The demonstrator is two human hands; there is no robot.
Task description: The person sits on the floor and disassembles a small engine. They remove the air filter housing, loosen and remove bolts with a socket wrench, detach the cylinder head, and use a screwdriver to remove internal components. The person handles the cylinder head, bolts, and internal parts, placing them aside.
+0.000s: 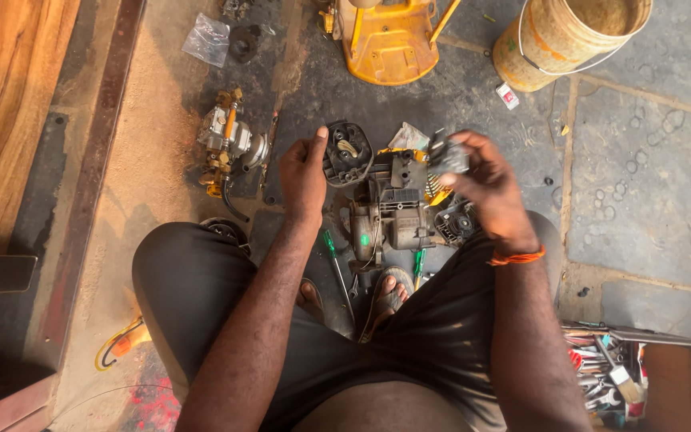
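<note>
Head-camera footage is taken from above a seated person whose bare arms reach forward over dark shorts. The left hand (pixel 304 172) is closed around the edge of a black, rounded plastic engine cover (pixel 347 152), which is held tilted just above the stained stone floor (pixel 649 184). The right hand (pixel 489 192) is raised and curled around a small grey metal engine part (pixel 446 154), gripped between thumb and fingertips; an orange band (pixel 516 258) is worn at that wrist. Between the two hands, a grey, grimy small engine block (pixel 389 216) is set on the floor, just ahead of a sandalled foot (pixel 389 292). A green-handled screwdriver (pixel 334 264) is laid beside the block. Left of the cover, a brass-and-silver pump assembly (pixel 229 140) is seen. A yellow plastic machine housing (pixel 389 40) and a worn yellow bucket (pixel 569 36) are placed farther off, well apart from the hands. An open box of assorted hand tools (pixel 613 376) is found at the lower right.
</note>
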